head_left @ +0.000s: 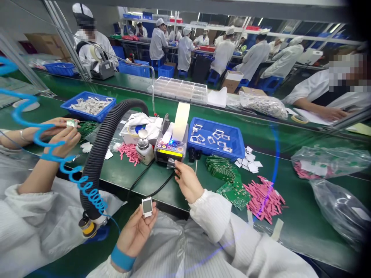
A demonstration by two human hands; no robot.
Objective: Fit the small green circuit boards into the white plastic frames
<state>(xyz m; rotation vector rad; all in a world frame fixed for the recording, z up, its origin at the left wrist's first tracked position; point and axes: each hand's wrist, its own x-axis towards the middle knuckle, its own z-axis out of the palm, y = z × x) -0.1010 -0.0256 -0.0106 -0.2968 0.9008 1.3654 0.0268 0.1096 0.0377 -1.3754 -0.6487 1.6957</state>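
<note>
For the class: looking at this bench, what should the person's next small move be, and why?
Probably draw the small film piece away from the tape dispenser toward the white-framed square part: the right hand's fingers are pinching it at the dispenser's front, and the left hand holds the part up nearby.

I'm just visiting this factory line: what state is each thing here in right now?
Left hand, holding a small white-framed square
Right hand, fingers against a shiny film
Machine, blue light lit
Blue tray, holding white frames
Plastic bag, holding pink strips
Ribbed hose, arched
</note>
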